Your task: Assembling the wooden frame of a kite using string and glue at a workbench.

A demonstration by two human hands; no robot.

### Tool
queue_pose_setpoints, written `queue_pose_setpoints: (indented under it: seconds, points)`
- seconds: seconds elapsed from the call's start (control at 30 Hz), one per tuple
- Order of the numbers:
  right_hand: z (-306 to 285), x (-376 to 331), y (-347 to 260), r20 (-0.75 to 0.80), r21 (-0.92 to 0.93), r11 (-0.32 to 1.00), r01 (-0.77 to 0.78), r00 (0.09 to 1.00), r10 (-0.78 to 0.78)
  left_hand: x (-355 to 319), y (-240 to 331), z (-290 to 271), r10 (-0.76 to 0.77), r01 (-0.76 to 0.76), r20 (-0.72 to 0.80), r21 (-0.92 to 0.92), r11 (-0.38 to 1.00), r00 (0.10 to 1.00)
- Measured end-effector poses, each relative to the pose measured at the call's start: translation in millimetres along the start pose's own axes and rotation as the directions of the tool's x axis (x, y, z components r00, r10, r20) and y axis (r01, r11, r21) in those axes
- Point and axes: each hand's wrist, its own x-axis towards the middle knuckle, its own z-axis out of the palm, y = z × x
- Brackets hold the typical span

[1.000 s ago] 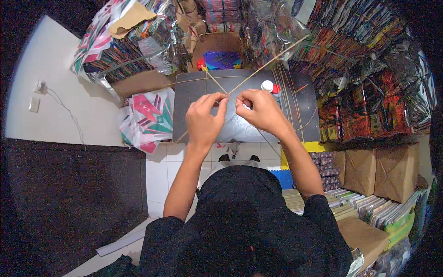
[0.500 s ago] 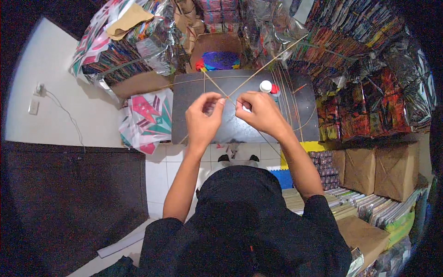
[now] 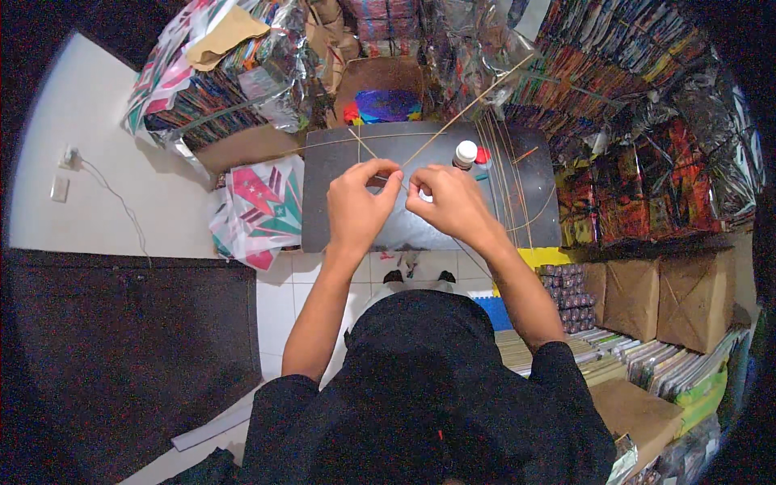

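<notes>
Checked bottle [image 3: 465, 154] on far right part of table [image 3: 319, 206], white cap over dark body; found its side too small for reading. Saw printed sheet [image 3: 263, 206] left of table, with red, green and white shapes, stars and stripes; noted thin, creased material.

Found crossed sticks [image 3: 440, 133] held up over middle of table: thin, straight, tan, wood-like, longer arm slanting past table's far edge to the right, other arm slanting toward far left. Observed left hand [image 3: 360, 198] over middle of table, thumb and forefinger tips pressed together on sticks at the crossing. Observed right hand [image 3: 453, 198] slightly right of table's middle, thumb and forefinger drawn together in a small ring; could not tell contents of pinch.

Noted table top dark, smooth, with pale sheen. Saw loose sticks [image 3: 525, 154] on its right end. Recorded cardboard box [image 3: 364, 74] beyond table, with shiny blue film [image 3: 388, 103]. Recorded red-and-yellow bundles [image 3: 630, 190] under glossy plastic right of table, plus square-edged brown boxes [image 3: 695, 303] right of and nearer than table.
</notes>
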Motion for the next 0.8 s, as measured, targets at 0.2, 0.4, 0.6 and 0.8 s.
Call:
queue_pose_setpoints:
  seconds: [0.2,0.4,0.6,0.8]
  points:
    - [5,2,2,0.001,0.007,0.999,0.035,0.999,-0.035,-1,-8,6,0.020,-0.020,-0.021,0.021,1.000,1.000]
    - [5,2,0,0.062,0.006,1.000,0.016,0.998,-0.016,-5,-21,12,-0.086,0.086,0.011,-0.075,0.993,0.996]
    - [10,0,1,0.052,-0.009,0.999,0.033,0.998,-0.032,0,-32,3,-0.149,0.182,0.203,-0.154,0.971,0.968]
    - [4,0,4,0.020,0.071,0.997,-0.036,0.999,0.035,-9,-17,6,-0.125,0.101,-0.026,-0.435,0.895,0.992]
